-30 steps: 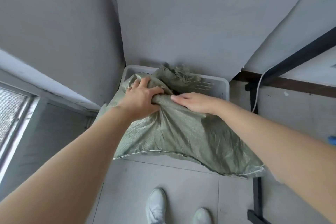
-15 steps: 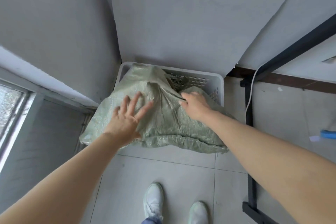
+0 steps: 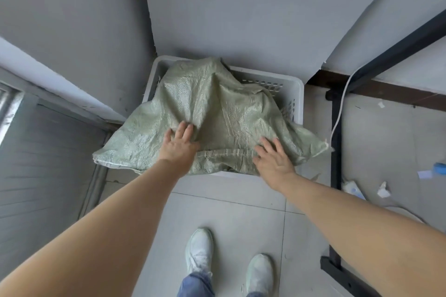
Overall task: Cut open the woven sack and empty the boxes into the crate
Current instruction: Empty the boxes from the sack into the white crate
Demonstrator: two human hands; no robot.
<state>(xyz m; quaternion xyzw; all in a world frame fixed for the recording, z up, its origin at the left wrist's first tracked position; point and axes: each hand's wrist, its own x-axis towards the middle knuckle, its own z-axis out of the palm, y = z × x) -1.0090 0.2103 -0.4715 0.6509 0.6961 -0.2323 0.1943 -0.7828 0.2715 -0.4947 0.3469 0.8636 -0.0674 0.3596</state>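
A pale green woven sack (image 3: 212,108) lies draped over a white plastic crate (image 3: 295,89) in the corner of the room. The sack covers most of the crate and hangs over its near and left rims. My left hand (image 3: 179,142) rests on the sack's near part, fingers pressing into a fold. My right hand (image 3: 272,159) lies flat with fingers spread on the sack's stitched near hem. No boxes show; the sack hides the crate's inside.
Grey walls stand behind and to the left of the crate. A black metal frame (image 3: 335,152) with a white cable (image 3: 342,103) stands just right of it. Paper scraps and a blue object (image 3: 439,167) lie on the tiled floor at right. My shoes (image 3: 200,248) are below.
Both hands let go of the bunched sack top and slid back to its near edge. The sack has spread wider and flatter over the crate.
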